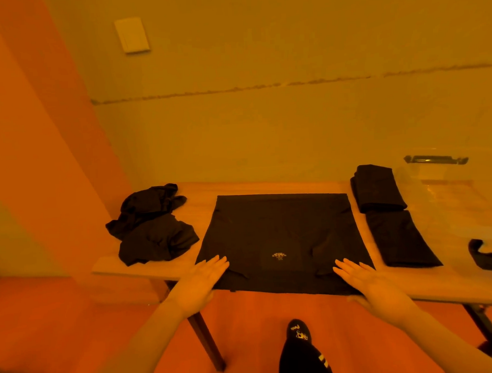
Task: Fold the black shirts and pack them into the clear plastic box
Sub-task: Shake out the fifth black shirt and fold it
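A black shirt lies spread flat in the middle of the wooden table, its sides folded in and a small printed label near the front. My left hand lies flat on its near left corner with fingers straight. My right hand lies flat on its near right corner. Two folded black shirts lie to the right: one thick stack at the back, one flatter in front. A crumpled heap of black shirts sits at the left. The clear plastic box stands at the far right.
The box has dark latch handles, one at the back and one at the front right. The wall runs just behind the table. A foot in a black sock stands on the floor below the front edge, beside a table leg.
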